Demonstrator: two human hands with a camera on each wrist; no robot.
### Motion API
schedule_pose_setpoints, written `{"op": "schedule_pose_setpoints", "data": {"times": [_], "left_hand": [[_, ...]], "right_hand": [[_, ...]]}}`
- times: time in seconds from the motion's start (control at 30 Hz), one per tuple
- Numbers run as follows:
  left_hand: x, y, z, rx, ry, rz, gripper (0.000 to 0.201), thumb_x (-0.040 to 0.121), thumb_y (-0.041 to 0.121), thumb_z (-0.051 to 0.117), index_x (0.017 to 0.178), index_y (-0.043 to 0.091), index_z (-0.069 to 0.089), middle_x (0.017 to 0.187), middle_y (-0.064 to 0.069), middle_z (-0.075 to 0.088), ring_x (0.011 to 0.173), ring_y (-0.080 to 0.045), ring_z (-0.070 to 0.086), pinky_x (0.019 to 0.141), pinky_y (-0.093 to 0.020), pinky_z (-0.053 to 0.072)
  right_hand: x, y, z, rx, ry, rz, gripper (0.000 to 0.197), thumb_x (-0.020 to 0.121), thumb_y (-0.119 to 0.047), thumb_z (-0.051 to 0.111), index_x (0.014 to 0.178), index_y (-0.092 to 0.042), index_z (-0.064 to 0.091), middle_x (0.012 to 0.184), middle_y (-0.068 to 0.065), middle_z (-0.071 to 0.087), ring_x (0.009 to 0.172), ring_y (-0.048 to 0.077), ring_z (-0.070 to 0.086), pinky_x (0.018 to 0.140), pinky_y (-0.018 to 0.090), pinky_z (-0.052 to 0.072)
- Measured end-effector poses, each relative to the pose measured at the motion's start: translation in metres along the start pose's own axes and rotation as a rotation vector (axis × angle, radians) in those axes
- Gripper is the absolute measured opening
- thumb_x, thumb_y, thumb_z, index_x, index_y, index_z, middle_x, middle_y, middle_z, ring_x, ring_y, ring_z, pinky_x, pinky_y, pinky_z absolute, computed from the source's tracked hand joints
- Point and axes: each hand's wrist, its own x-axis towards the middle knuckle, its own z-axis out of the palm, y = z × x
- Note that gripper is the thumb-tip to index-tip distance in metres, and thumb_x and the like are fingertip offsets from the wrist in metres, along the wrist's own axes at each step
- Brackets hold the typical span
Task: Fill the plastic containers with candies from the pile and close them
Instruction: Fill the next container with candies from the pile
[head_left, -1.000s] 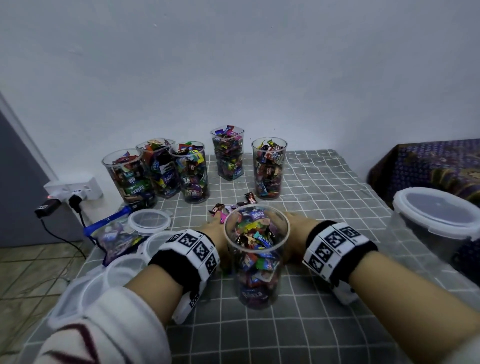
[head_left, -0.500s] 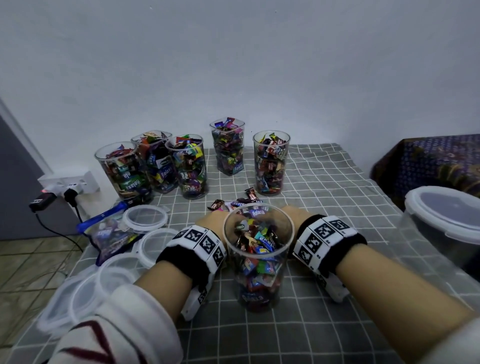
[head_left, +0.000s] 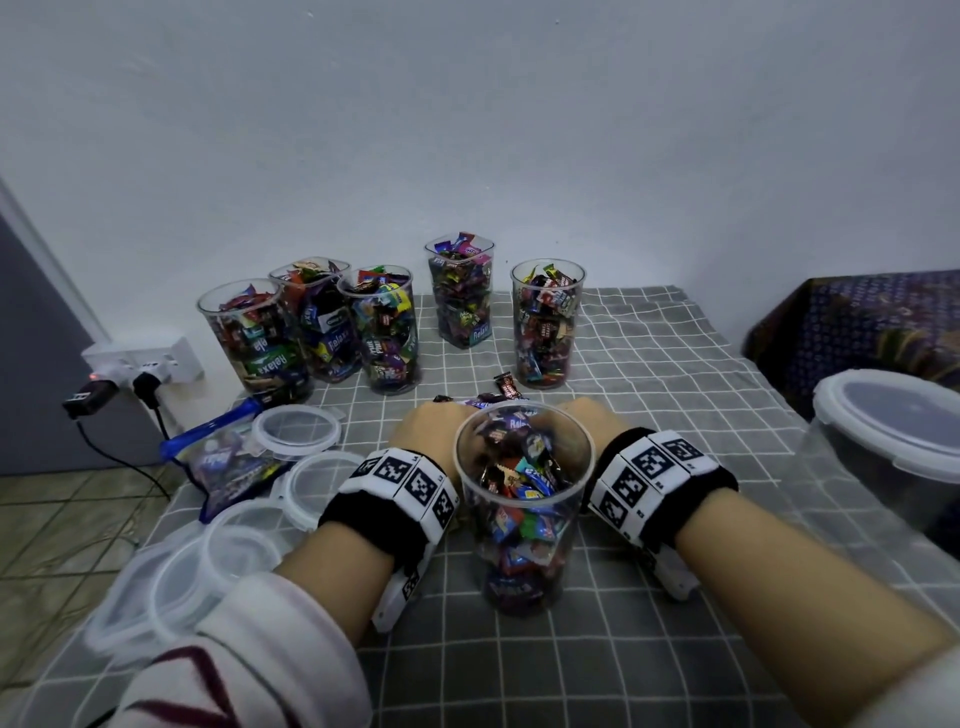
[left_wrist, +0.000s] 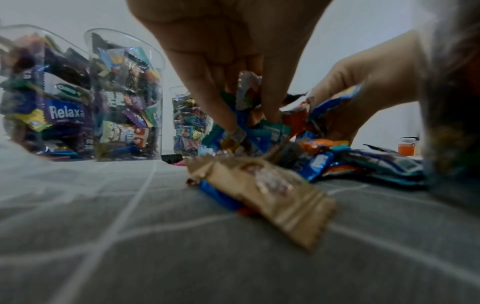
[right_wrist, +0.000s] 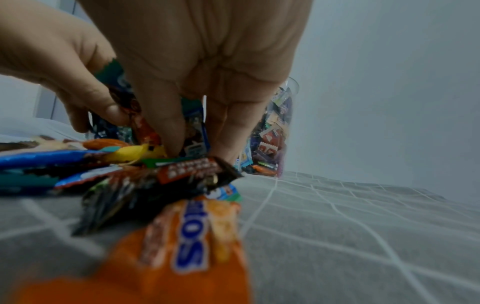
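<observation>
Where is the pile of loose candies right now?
In the head view, the candy pile lies mid-table on the checked cloth, just behind the near container, between the left hand and right hand.

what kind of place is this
Probably a room at home, not a shop: a table under a checked cloth against a plain wall, a wall socket with plugs, tiled floor.

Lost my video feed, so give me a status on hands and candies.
Left hand and right hand both dug into candy pile, grip closing on wrappers. Near container part full, unlidded. Lids waiting left. Nothing in the way.
</observation>
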Motion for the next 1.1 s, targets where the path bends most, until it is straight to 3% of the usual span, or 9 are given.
{"op": "schedule_pose_setpoints", "data": {"times": [0.23,0.43,0.57,0.67,0.73,0.87,1.1], "left_hand": [[-0.004,-0.003,-0.001,-0.057,0.073,-0.004,0.024,0.092,0.031,0.048,0.110,0.029,0.064,0.105,-0.002,0.067,0.099,-0.027,0.061,0.083,-0.037,0.051],[-0.010,-0.001,-0.003,-0.082,0.111,-0.005,0.023,0.092,0.030,0.047,0.110,0.029,0.063,0.107,-0.003,0.067,0.101,-0.028,0.060,0.082,-0.035,0.050],[-0.017,0.004,-0.009,-0.144,0.140,-0.032,0.022,0.093,0.029,0.048,0.108,0.027,0.064,0.106,-0.005,0.067,0.101,-0.028,0.060,0.080,-0.033,0.047],[-0.020,0.006,-0.011,-0.173,0.160,-0.035,0.021,0.093,0.031,0.050,0.107,0.027,0.066,0.104,-0.005,0.069,0.099,-0.028,0.060,0.079,-0.034,0.047],[-0.021,0.006,-0.011,-0.173,0.164,-0.037,0.022,0.093,0.033,0.049,0.106,0.026,0.066,0.103,-0.006,0.069,0.098,-0.029,0.061,0.079,-0.035,0.047],[-0.023,0.006,-0.012,-0.189,0.174,-0.055,0.022,0.093,0.034,0.051,0.108,0.028,0.066,0.102,-0.005,0.069,0.097,-0.029,0.061,0.076,-0.033,0.047],[-0.025,0.005,-0.009,-0.181,0.192,-0.047,0.020,0.091,0.029,0.052,0.106,0.029,0.065,0.105,-0.003,0.068,0.099,-0.028,0.060,0.078,-0.034,0.048]], "right_hand": [[-0.014,-0.005,-0.009,0.009,0.027,-0.011,0.026,0.096,-0.023,0.046,0.114,-0.011,0.062,0.112,0.009,0.065,0.104,0.026,0.060,0.089,0.035,0.050],[-0.028,0.004,-0.015,0.218,0.149,0.011,0.028,0.090,-0.024,0.059,0.117,-0.022,0.064,0.114,0.009,0.065,0.108,0.027,0.058,0.092,0.039,0.048],[-0.036,0.013,-0.015,0.340,0.266,0.052,0.011,0.083,-0.015,0.066,0.094,-0.018,0.067,0.099,0.010,0.067,0.092,0.024,0.059,0.072,0.026,0.042],[-0.044,0.015,-0.022,0.438,0.323,0.034,0.015,0.080,-0.010,0.070,0.082,-0.021,0.061,0.084,0.008,0.065,0.077,0.019,0.056,0.057,0.023,0.037],[-0.050,0.012,-0.031,0.500,0.347,0.005,0.020,0.078,-0.006,0.072,0.078,-0.021,0.058,0.077,0.004,0.062,0.074,0.018,0.056,0.060,0.025,0.041],[-0.064,0.006,-0.055,0.684,0.387,-0.067,0.032,0.081,0.005,0.065,0.069,-0.023,0.056,0.073,0.004,0.060,0.069,0.021,0.058,0.072,0.038,0.053],[-0.086,-0.008,-0.088,0.779,0.468,-0.196,0.026,0.082,0.005,0.065,0.075,-0.020,0.059,0.074,0.001,0.060,0.069,0.018,0.060,0.073,0.032,0.056]]}}
